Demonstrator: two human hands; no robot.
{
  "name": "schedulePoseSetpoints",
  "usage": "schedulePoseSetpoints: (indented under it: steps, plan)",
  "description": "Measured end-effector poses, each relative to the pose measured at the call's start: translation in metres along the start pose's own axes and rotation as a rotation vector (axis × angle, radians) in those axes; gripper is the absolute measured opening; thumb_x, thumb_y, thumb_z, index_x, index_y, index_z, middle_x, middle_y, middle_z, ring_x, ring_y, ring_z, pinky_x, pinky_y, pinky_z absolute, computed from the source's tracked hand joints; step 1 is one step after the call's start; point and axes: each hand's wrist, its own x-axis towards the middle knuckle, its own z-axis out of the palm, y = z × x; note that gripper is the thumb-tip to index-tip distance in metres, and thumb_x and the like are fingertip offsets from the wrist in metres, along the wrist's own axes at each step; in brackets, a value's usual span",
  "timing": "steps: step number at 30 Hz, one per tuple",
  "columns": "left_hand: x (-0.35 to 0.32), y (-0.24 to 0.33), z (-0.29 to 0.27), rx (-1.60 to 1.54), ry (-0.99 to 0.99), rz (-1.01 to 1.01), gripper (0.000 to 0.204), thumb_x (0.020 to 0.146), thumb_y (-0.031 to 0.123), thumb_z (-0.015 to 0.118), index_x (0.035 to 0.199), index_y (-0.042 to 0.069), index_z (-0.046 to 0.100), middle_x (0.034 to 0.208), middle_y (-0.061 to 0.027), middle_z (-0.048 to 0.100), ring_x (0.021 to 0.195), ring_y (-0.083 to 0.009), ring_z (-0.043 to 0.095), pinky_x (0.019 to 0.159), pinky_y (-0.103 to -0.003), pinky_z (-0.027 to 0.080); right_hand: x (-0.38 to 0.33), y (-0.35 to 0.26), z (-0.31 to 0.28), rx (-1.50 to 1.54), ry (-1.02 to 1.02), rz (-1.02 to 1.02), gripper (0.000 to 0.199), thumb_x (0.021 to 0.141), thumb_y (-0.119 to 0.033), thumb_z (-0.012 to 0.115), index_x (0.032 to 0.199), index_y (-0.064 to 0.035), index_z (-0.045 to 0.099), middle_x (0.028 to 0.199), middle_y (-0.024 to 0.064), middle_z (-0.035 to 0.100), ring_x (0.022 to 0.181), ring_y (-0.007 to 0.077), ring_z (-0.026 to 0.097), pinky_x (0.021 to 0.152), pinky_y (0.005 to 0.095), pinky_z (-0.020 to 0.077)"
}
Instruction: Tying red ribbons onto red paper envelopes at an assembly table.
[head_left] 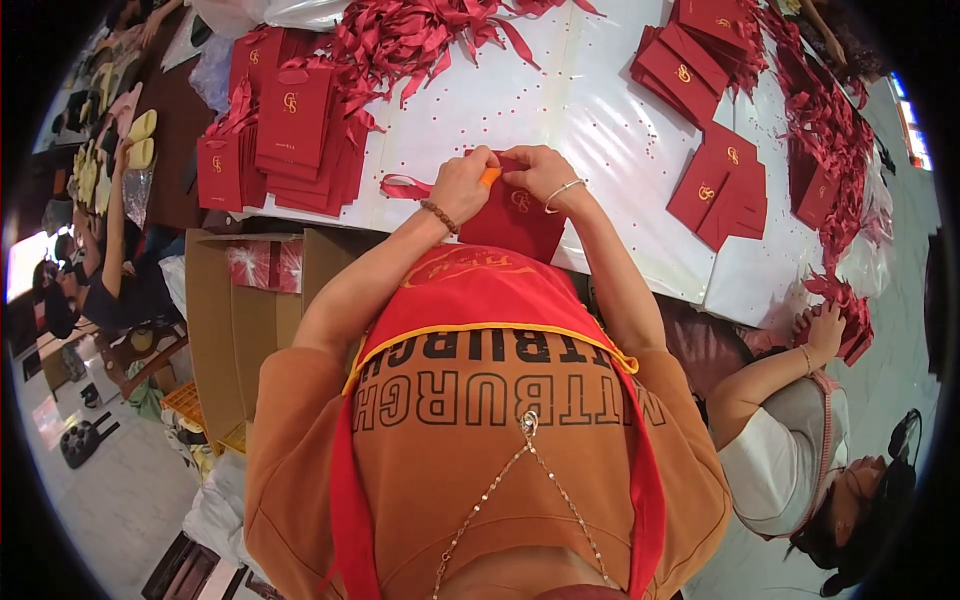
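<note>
A red paper gift bag (515, 228) with a gold emblem lies in front of me at the table's near edge. My left hand (463, 187), with a beaded bracelet at its wrist, is closed at the bag's top left edge. Something small and orange (490, 176) shows at its fingertips; I cannot make out what it is. My right hand (548, 177), with a bangle, pinches the top edge of the same bag, its fingertips close to the left ones. A red ribbon (405, 187) trails onto the table beside my left hand. What lies between the fingertips is hidden.
Stacked red bags (295, 125) stand at the left, and more bags (722, 185) lie at the right. A heap of red ribbons (410, 40) covers the far side. Small red dots are strewn over the white table (590, 215). A cardboard box (222, 330) stands at lower left. Another person (780, 430) works at right.
</note>
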Motion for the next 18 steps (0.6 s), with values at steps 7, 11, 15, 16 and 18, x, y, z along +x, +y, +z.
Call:
schedulePoseSetpoints:
  steps: [7,11,15,16,18]
  plan:
    - [0.005,-0.007,-0.009,-0.247,-0.067,-0.325,0.009,0.077,0.009,0.055,0.08,0.001,0.056,0.064,-0.0133,0.061,0.055,-0.0223,0.06,0.05,-0.032,0.045,0.002,0.013,0.004,0.158,-0.033,-0.054,0.037,0.071,-0.021,0.063,0.107,-0.0114,0.059,0.1,0.0128,0.061,0.092,0.0255,0.058,0.08,0.0322,0.0447]
    - [0.004,-0.003,-0.008,-0.264,0.027,-0.247,0.008,0.078,0.008,0.054,0.081,0.001,0.056,0.061,-0.0074,0.059,0.049,-0.0123,0.054,0.045,-0.025,0.042,0.005,0.015,0.007,0.2,-0.04,-0.007,0.035,0.072,-0.019,0.062,0.106,-0.0102,0.059,0.099,0.012,0.062,0.091,0.0244,0.059,0.079,0.0312,0.0446]
    - [0.001,-0.006,0.004,-0.199,-0.019,-0.127,0.008,0.08,0.007,0.053,0.082,0.0,0.056,0.061,-0.0051,0.057,0.048,-0.0093,0.051,0.044,-0.023,0.04,0.005,0.01,0.007,0.165,-0.041,-0.012,0.035,0.072,-0.02,0.062,0.106,-0.011,0.059,0.099,0.011,0.062,0.092,0.0238,0.059,0.079,0.0314,0.0446]
    - [0.001,-0.008,0.005,-0.2,-0.021,-0.128,0.008,0.08,0.007,0.053,0.082,0.0,0.056,0.061,-0.0051,0.057,0.048,-0.0093,0.051,0.044,-0.023,0.04,0.006,0.012,0.007,0.153,-0.019,-0.022,0.035,0.072,-0.02,0.062,0.106,-0.0118,0.059,0.1,0.0106,0.061,0.092,0.0237,0.059,0.079,0.0317,0.0447]
    - [0.002,-0.01,0.007,-0.166,-0.014,-0.144,0.008,0.08,0.008,0.053,0.083,0.001,0.056,0.06,-0.0051,0.056,0.049,-0.0089,0.051,0.044,-0.023,0.04,0.006,0.013,0.008,0.143,0.004,-0.03,0.035,0.072,-0.02,0.062,0.106,-0.0126,0.059,0.1,0.0103,0.061,0.092,0.0236,0.059,0.079,0.032,0.0448]
